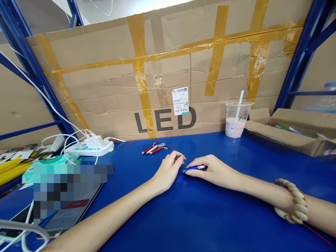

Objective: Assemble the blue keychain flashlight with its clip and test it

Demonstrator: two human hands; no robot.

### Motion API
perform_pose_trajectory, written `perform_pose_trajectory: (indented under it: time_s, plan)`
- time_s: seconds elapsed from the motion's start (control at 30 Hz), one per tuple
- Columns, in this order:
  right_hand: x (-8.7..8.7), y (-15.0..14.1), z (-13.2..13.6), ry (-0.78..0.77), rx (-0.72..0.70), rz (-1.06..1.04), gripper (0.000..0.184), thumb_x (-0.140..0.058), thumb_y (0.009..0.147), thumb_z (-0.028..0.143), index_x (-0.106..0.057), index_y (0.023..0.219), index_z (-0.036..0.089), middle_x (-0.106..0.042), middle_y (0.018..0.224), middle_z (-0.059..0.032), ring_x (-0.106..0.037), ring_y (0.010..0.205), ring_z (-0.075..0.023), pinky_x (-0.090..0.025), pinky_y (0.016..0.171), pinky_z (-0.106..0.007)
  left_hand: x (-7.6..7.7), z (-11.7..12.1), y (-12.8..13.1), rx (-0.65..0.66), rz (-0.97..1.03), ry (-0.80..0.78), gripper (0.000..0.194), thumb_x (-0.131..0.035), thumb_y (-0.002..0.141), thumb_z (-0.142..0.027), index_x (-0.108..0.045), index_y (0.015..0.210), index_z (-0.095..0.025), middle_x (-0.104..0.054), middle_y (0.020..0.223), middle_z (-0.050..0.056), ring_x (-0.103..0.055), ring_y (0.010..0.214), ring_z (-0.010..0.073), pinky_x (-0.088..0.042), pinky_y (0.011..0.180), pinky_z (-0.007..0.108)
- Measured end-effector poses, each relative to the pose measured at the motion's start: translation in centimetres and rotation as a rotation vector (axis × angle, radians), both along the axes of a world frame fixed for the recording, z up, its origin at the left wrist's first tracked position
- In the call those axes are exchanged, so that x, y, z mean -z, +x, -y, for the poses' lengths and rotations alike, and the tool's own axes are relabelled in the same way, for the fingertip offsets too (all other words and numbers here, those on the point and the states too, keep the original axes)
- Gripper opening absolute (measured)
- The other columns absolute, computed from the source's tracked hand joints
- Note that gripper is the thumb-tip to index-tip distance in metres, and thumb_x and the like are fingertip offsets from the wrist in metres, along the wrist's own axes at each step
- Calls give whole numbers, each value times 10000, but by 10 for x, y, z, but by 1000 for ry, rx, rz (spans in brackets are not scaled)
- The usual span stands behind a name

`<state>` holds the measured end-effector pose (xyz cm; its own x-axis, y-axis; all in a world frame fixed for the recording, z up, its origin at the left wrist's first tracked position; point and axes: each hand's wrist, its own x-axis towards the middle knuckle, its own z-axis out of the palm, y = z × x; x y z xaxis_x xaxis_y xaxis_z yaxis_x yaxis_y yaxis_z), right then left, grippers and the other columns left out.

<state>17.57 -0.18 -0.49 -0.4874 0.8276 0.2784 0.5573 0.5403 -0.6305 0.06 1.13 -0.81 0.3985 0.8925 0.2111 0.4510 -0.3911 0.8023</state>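
My right hand (214,169) pinches a small blue flashlight (194,169) between thumb and fingers, just above the blue tabletop. Its dark head points left, and a bluish glow shows on the table under that end. The back part of the flashlight is hidden in the palm. Close by on the left, my left hand (169,171) rests on its side at the table, fingers loosely bent and nothing visible in them. Its fingertips come near the flashlight's head without touching it. Beyond it lie several small red and silver flashlights (154,148) with carabiner clips.
A plastic cup (235,122) of pink drink with a straw stands at the back right, beside an open cardboard box (286,136). At left are a white power strip (105,148) with cables and a dark-screened device (78,203). A taped cardboard sheet (110,98) walls the back.
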Motion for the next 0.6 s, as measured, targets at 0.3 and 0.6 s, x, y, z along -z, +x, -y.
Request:
perform_pose_trajectory:
  time_s: [0.3,0.6]
  plan:
    - [0,2,0,23,11,-64,338,-510,775,462,-680,929,214,-689,877,9,-604,755,-160,-441,649,-234,-1,1,0,-4,-58,20,215,-309,853,-321,-502,888,-234,-556,929,4,-460,961,169,-347,880,320]
    - [0,1,1,27,-5,-64,320,-508,783,435,-660,995,249,-679,877,13,-588,741,-143,-431,649,-233,0,0,1,16,-99,48,215,-316,853,-328,-504,875,-228,-544,938,7,-450,958,171,-344,882,328]
